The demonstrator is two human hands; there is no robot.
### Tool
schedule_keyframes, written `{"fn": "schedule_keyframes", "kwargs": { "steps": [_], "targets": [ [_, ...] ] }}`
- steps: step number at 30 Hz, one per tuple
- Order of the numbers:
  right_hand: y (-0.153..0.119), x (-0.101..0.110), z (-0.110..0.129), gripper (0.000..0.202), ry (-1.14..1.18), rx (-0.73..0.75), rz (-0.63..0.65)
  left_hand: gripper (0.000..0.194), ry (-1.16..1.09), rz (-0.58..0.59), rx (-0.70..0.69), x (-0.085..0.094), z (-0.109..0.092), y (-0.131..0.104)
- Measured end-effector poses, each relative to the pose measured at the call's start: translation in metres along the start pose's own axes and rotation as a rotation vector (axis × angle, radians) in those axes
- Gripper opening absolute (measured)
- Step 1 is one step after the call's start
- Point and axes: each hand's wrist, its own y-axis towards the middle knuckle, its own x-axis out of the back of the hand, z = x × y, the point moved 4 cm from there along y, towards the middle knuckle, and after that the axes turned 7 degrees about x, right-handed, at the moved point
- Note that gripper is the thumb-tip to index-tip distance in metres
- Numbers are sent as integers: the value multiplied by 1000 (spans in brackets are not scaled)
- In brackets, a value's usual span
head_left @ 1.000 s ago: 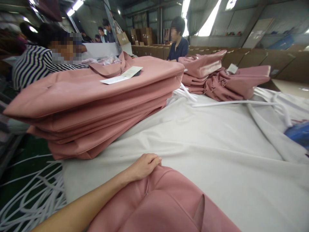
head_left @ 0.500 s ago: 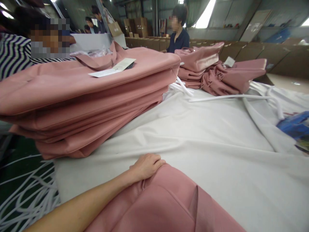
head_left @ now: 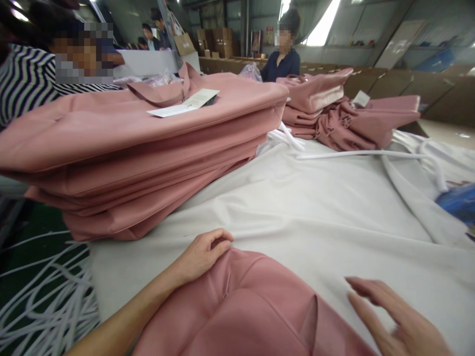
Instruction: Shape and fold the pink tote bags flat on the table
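A pink bag lies at the bottom centre on a white cloth, its near part cut off by the frame. My left hand rests at the bag's upper left edge, fingers curved, thumb near the forefinger; whether it pinches the material is unclear. My right hand is held over the cloth to the right of the bag, with thumb and fingers apart and nothing between them; it looks slightly blurred.
A tall stack of pink bags with a paper tag fills the left. More pink bags lie farther back. White cords hang at lower left. A striped sleeve and a person in dark clothes are beyond.
My right hand has come into view at the lower right. My left hand has moved slightly left along the bag's edge, its fingers lifted a little. The view has shifted slightly.
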Motion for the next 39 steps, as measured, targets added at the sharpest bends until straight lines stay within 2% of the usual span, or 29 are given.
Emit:
{"fn": "schedule_keyframes", "kwargs": {
  "steps": [3, 6, 8, 12, 15, 17, 19, 22, 24, 27, 29, 33, 36, 39],
  "targets": [
    [47, -47, 63, 41, 117, 116, 186, 19, 67, -39, -77, 1, -7, -5],
    [55, -80, 97, 23, 51, 216, 324, 21, 142, -26, -218, 2, -15, -12],
    [45, -81, 109, 22, 24, 389, 270, 24, 176, 1, -330, 3, -18, -21],
    [17, -57, 127, 28, 24, 884, 76, 39, 315, 31, -552, 4, -17, -42],
    [13, -46, 134, 29, -38, 980, -15, 65, 403, 83, -609, 4, -18, -50],
    [15, -43, 135, 28, -63, 972, -22, 80, 396, 150, -628, 4, -24, -50],
    [16, -44, 134, 26, -63, 954, 15, 83, 360, 227, -660, 2, -31, -47],
    [12, -46, 130, 25, -56, 966, 64, 54, 324, 404, -638, -8, -36, -34],
    [9, -48, 127, 26, -44, 955, 64, 39, 300, 549, -522, -16, -29, -18],
    [14, -56, 117, 23, 28, 741, 139, 38, 267, 706, -247, -22, -13, 8],
    [20, -64, 106, 23, 113, 551, 234, 36, 278, 735, -155, -21, -12, 18],
    [31, -78, 90, 29, 274, 285, 408, 51, 192, 660, -242, -14, -43, 14],
    [34, -85, 86, 31, 346, 196, 495, 44, 260, 763, -255, -25, -59, 4],
    [36, -92, 87, 31, 374, 171, 537, 48, 376, 863, -206, -44, -57, 12]
  ]
}}
